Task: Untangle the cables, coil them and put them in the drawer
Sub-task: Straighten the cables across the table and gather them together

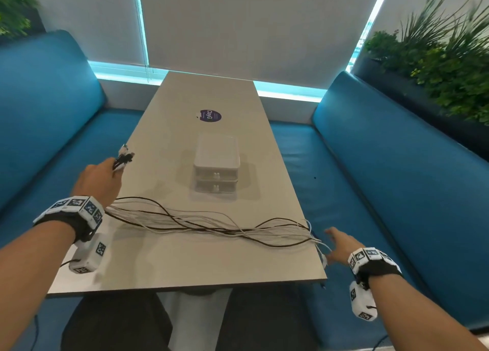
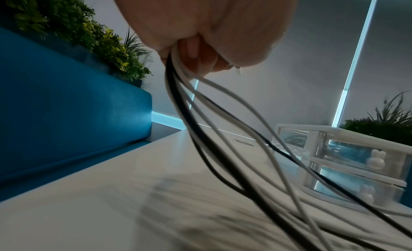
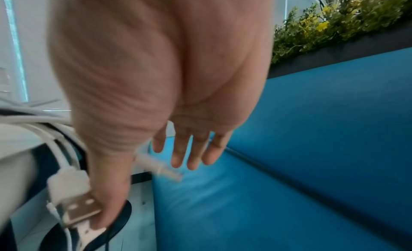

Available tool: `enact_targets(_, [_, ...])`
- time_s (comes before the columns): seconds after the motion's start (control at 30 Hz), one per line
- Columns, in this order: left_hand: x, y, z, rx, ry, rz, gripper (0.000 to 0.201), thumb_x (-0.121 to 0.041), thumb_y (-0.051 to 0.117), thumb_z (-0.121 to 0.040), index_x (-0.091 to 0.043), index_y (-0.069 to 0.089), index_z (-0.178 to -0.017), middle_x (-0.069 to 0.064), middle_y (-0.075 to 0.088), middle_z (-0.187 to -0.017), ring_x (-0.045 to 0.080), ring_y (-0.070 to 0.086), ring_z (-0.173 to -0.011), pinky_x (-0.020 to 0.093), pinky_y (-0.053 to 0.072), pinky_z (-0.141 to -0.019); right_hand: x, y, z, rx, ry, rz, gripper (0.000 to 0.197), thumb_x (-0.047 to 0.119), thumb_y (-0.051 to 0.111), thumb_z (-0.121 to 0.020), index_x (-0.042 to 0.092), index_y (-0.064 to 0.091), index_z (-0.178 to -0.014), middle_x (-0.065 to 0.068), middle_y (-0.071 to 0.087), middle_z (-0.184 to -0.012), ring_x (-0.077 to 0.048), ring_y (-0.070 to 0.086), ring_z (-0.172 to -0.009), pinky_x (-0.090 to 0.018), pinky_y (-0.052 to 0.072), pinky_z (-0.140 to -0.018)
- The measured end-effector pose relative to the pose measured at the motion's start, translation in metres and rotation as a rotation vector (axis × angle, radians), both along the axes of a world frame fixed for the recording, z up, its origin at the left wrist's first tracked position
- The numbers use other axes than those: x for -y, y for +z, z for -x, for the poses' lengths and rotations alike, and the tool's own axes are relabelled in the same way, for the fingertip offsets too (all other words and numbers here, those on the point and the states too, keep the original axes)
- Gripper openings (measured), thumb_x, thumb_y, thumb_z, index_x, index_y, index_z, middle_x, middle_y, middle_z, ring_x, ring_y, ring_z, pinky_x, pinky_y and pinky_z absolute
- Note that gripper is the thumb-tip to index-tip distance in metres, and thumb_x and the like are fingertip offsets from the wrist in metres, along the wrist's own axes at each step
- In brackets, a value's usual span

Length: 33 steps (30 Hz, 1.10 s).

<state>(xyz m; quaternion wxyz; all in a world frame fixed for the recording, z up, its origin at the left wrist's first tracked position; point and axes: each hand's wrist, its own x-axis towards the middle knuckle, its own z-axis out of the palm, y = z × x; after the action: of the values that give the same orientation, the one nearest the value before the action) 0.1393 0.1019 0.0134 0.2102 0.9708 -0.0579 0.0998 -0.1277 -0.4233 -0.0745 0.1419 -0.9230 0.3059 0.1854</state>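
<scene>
Left hand point(image 1: 102, 177) raised over left table point(image 1: 169, 260) edge, fingers curled tight round one end of the cables point(image 1: 211, 227); plug ends poke out past the knuckles. Cables stretched as a loose black-and-white bundle across the table to the right edge, other ends dangling off it. Right hand point(image 1: 340, 246) just beside those ends, fingers straight and spread, gripping nothing. Drawer unit point(image 1: 217, 165) mid-table, both drawers closed. Right wrist view blurred; thumb contact with the USB plug point(image 3: 77, 200) unclear.
</scene>
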Motion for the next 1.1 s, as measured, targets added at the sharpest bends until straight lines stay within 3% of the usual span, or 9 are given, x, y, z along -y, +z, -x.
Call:
enact_targets(0.13, [0.004, 0.0, 0.005, -0.004, -0.006, -0.01, 0.03, -0.033, 0.039, -0.103, -0.013, 0.043, -0.08, 0.016, 0.046, -0.065, 0.036, 0.045, -0.059, 0.042, 0.041, -0.058, -0.006, 0.016, -0.002, 0.056, 0.039, -0.084, 0.085, 0.026, 0.071, -0.076, 0.025, 0.029, -0.15, -0.004, 0.046, -0.147, -0.018, 0.048, -0.132, -0.031, 0.044, -0.102])
enact_targets(0.23, [0.01, 0.0, 0.009, -0.017, -0.004, -0.001, 0.029, -0.032, 0.04, -0.103, -0.01, 0.046, -0.085, 0.015, 0.045, -0.066, 0.034, 0.043, -0.057, 0.041, 0.039, -0.058, -0.011, 0.024, -0.008, 0.205, -0.027, -0.129, 0.05, 0.024, 0.054, -0.091, 0.025, 0.046, -0.14, 0.0, 0.056, -0.136, -0.017, 0.055, -0.121, -0.029, 0.042, -0.099])
enact_targets(0.3, [0.013, -0.001, 0.011, -0.031, -0.007, 0.005, 0.028, -0.032, 0.04, -0.104, -0.01, 0.048, -0.087, 0.016, 0.048, -0.068, 0.034, 0.044, -0.058, 0.041, 0.039, -0.058, -0.018, 0.028, -0.017, 0.319, -0.067, -0.134, 0.028, 0.033, 0.046, -0.097, 0.025, 0.061, -0.119, 0.003, 0.064, -0.119, -0.017, 0.059, -0.106, -0.031, 0.044, -0.094])
enact_targets(0.43, [0.017, 0.0, 0.014, -0.032, -0.019, 0.001, 0.029, -0.032, 0.04, -0.103, -0.008, 0.05, -0.09, 0.02, 0.052, -0.073, 0.038, 0.048, -0.063, 0.042, 0.041, -0.059, -0.035, 0.035, -0.029, 0.35, 0.007, -0.126, 0.026, 0.055, 0.063, -0.087, 0.031, 0.065, -0.098, 0.013, 0.066, -0.096, -0.007, 0.062, -0.089, -0.025, 0.044, -0.077])
enact_targets(0.57, [0.014, 0.004, 0.014, -0.03, -0.01, 0.007, 0.03, -0.035, 0.038, -0.103, -0.01, 0.049, -0.089, 0.02, 0.052, -0.074, 0.038, 0.049, -0.064, 0.043, 0.043, -0.061, -0.033, 0.032, -0.033, 0.296, -0.033, 0.101, 0.003, 0.026, 0.057, -0.09, 0.024, 0.058, -0.089, 0.0, 0.066, -0.093, -0.017, 0.061, -0.078, -0.033, 0.054, -0.073])
enact_targets(0.77, [0.008, 0.007, 0.011, -0.026, 0.025, 0.025, 0.037, -0.036, 0.036, -0.104, -0.006, 0.05, -0.087, 0.017, 0.049, -0.07, 0.037, 0.048, -0.061, 0.043, 0.044, -0.061, -0.009, 0.031, -0.013, 0.23, -0.094, 0.342, 0.045, 0.002, 0.049, -0.089, 0.033, 0.039, -0.12, -0.003, 0.05, -0.103, -0.025, 0.058, -0.076, -0.035, 0.044, -0.06])
enact_targets(0.9, [0.013, 0.007, 0.01, -0.015, 0.007, -0.016, 0.031, -0.033, 0.038, -0.103, -0.009, 0.047, -0.087, 0.017, 0.049, -0.071, 0.036, 0.048, -0.06, 0.041, 0.042, -0.058, -0.005, 0.03, -0.009, 0.137, -0.046, 0.45, 0.022, 0.011, 0.041, -0.096, 0.025, 0.046, -0.112, -0.001, 0.049, -0.094, -0.025, 0.058, -0.077, -0.037, 0.05, -0.067])
enact_targets(0.97, [0.015, 0.006, 0.009, -0.007, -0.006, -0.036, 0.029, -0.031, 0.039, -0.103, -0.009, 0.047, -0.088, 0.017, 0.05, -0.07, 0.035, 0.047, -0.058, 0.04, 0.041, -0.057, -0.008, 0.028, -0.013, 0.12, -0.017, 0.368, 0.02, 0.014, 0.041, -0.097, 0.022, 0.044, -0.115, -0.002, 0.054, -0.103, -0.026, 0.06, -0.084, -0.039, 0.051, -0.072])
enact_targets(1.1, [0.022, -0.002, 0.006, -0.016, -0.039, -0.057, 0.026, -0.029, 0.041, -0.103, -0.008, 0.05, -0.091, 0.017, 0.049, -0.071, 0.035, 0.047, -0.061, 0.041, 0.042, -0.059, -0.02, 0.021, -0.019, 0.248, 0.141, 0.226, 0.06, 0.009, 0.056, -0.089, 0.028, 0.037, -0.142, -0.002, 0.039, -0.136, -0.025, 0.052, -0.117, -0.04, 0.05, -0.095])
